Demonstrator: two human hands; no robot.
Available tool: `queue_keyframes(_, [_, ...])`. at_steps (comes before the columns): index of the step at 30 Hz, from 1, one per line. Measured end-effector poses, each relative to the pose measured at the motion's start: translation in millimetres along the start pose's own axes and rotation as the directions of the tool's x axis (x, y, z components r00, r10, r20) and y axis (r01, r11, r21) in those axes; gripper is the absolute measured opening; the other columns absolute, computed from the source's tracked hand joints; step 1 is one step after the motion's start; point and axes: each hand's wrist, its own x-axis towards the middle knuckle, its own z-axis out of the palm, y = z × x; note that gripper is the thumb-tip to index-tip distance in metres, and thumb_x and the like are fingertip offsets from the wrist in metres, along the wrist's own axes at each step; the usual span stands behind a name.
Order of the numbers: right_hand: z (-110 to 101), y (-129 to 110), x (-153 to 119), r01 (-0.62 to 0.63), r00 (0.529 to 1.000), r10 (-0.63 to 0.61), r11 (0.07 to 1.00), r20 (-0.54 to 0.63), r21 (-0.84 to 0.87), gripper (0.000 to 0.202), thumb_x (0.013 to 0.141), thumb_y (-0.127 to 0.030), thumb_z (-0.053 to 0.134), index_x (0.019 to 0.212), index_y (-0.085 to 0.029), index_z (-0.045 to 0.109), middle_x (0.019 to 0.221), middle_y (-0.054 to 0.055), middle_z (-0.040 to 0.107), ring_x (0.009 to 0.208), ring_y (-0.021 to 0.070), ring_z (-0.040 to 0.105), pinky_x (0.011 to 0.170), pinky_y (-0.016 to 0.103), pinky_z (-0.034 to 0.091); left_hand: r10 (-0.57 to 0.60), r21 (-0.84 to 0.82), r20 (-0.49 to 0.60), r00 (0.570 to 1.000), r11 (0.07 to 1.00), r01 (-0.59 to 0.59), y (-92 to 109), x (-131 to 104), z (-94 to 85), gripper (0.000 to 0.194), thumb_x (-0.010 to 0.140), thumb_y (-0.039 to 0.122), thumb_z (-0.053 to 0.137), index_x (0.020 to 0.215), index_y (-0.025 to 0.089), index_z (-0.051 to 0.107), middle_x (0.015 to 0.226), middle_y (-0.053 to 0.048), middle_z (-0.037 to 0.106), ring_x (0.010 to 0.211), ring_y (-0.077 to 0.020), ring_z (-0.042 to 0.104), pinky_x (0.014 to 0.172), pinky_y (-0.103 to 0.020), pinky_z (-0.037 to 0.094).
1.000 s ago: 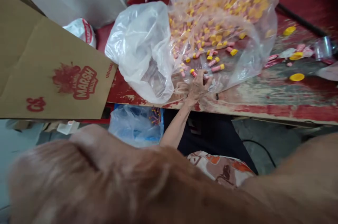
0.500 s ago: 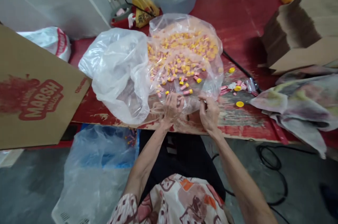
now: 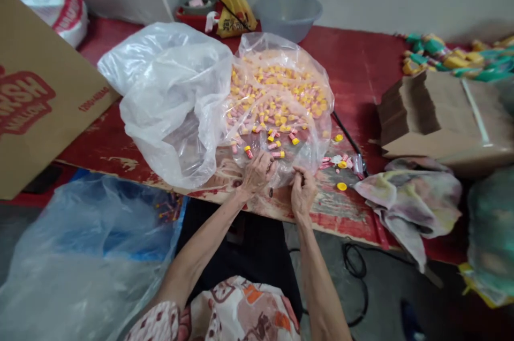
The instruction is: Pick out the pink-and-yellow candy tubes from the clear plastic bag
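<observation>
table point(image 3: 353, 70): a worn red top, paint scraped pale along the near edge; it carried everything below.
bag point(image 3: 281, 95): a clear plastic bag lay open in the middle of the table, mouth toward the person, its film crumpled and glossy.
white bag point(image 3: 168, 95): a cloudy plastic bag lay bunched just left of the clear one, touching it.
box point(image 3: 36, 100): a brown carton with red print stood at the far left.
cloth point(image 3: 409, 196): a faded rag lay at the near right edge of the table.
pieces point(image 3: 273, 105): many small pink tubes with yellow caps were heaped inside the bag, thinning toward its mouth; a few lay loose on the table to the right, near stray yellow caps point(image 3: 341, 186).
left hand point(image 3: 257, 172): it rested at the bag's mouth, fingers curled down over the nearest pieces; whether it gripped one could not be told.
right hand point(image 3: 303, 191): it sat just right of the left hand at the near edge, fingertips pinched together, seemingly on something small, hidden from view.
doing it well: picking one piece at a time probably went best with the film held flat by one hand so the pieces did not roll back, and with the fingers taking the tube by its body, not its cap.
</observation>
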Motion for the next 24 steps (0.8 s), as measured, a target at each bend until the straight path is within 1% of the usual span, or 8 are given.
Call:
queue_keyframes(3, [6.9,-12.4,24.8,0.11,0.994,-0.11,0.993,0.001,-0.052,0.042,0.11,-0.04,0.041,0.118,-0.024,0.079,0.114,0.014,0.081,0.107,0.0312,0.075,0.097,0.045,0.061,-0.038,-0.051,-0.035,0.999,0.998,0.036,-2.8,0.4,3.4,0.01,0.112,0.024,0.059,0.103,0.025,0.063,0.102,-0.005,0.069,0.092,-0.0212,0.071,0.085,-0.034,0.059])
queue_keyframes(6, [30.8,-35.5,61.9,0.229,0.966,-0.208,0.964,0.155,-0.137,0.039,0.109,-0.032,0.044,0.121,-0.025,0.08,0.123,0.014,0.078,0.112,0.0306,0.073,0.097,0.042,0.058,-0.093,-0.105,-0.089,0.992,0.991,0.084,-5.7,-0.1,4.4,0.006,0.113,0.026,0.059,0.11,0.025,0.063,0.103,-0.004,0.07,0.09,-0.0198,0.071,0.086,-0.033,0.06])
queue_keyframes(9, [58.7,-53.0,94.0,0.296,0.926,-0.195,0.907,0.323,-0.3,0.032,0.107,-0.025,0.052,0.12,-0.024,0.081,0.126,0.015,0.077,0.109,0.0293,0.071,0.097,0.04,0.055,-0.115,-0.131,-0.119,0.986,0.986,0.099,-6.5,-0.9,5.1,0.005,0.112,0.026,0.059,0.109,0.025,0.063,0.101,-0.004,0.07,0.089,-0.0197,0.071,0.085,-0.033,0.061])
queue_keyframes(12, [69.7,-50.2,112.0,0.338,0.908,-0.173,0.84,0.382,-0.423,0.023,0.103,-0.024,0.061,0.114,-0.022,0.081,0.121,0.016,0.077,0.11,0.0299,0.069,0.103,0.043,0.051,-0.132,-0.137,-0.103,0.986,0.984,0.118,-5.0,-1.3,5.5,0.002,0.11,0.024,0.062,0.108,0.025,0.064,0.1,-0.003,0.07,0.085,-0.0191,0.07,0.085,-0.033,0.062])
queue_keyframes(15, [59.1,-29.9,118.8,0.287,0.94,-0.157,0.841,0.302,-0.459,0.021,0.102,-0.025,0.059,0.108,-0.021,0.079,0.114,0.015,0.077,0.105,0.0294,0.067,0.102,0.044,0.051,-0.152,-0.123,-0.072,0.986,0.982,0.142,-2.9,-1.1,5.3,0.002,0.109,0.025,0.065,0.107,0.025,0.066,0.099,-0.003,0.07,0.085,-0.0194,0.07,0.084,-0.033,0.062])
queue_keyframes(19, [32.7,-2.9,112.1,0.25,0.967,-0.214,0.903,0.14,-0.349,0.027,0.104,-0.032,0.051,0.103,-0.023,0.076,0.108,0.013,0.077,0.102,0.03,0.067,0.093,0.042,0.053,-0.176,-0.131,-0.084,0.981,0.978,0.165,-2.0,-1.0,6.3,0.004,0.11,0.027,0.065,0.107,0.025,0.066,0.098,-0.002,0.071,0.086,-0.0193,0.071,0.082,-0.032,0.061])
queue_keyframes(22, [21.6,5.3,97.5,0.25,0.966,-0.258,0.923,0.01,-0.292,0.033,0.108,-0.04,0.046,0.105,-0.025,0.075,0.109,0.014,0.076,0.103,0.0313,0.069,0.089,0.042,0.054,-0.194,-0.145,-0.098,0.976,0.973,0.179,-2.4,-1.2,8.3,0.006,0.11,0.029,0.067,0.107,0.025,0.065,0.098,-0.002,0.071,0.086,-0.0194,0.071,0.082,-0.032,0.061])
queue_keyframes(24, [20.2,5.2,88.4,0.24,0.968,-0.25,0.93,0.002,-0.277,0.037,0.109,-0.042,0.043,0.11,-0.024,0.075,0.11,0.014,0.075,0.102,0.0319,0.069,0.089,0.044,0.056,-0.203,-0.149,-0.1,0.974,0.971,0.187,-2.7,-1.3,9.3,0.006,0.11,0.03,0.067,0.107,0.026,0.065,0.098,-0.002,0.072,0.085,-0.0191,0.071,0.081,-0.032,0.06])
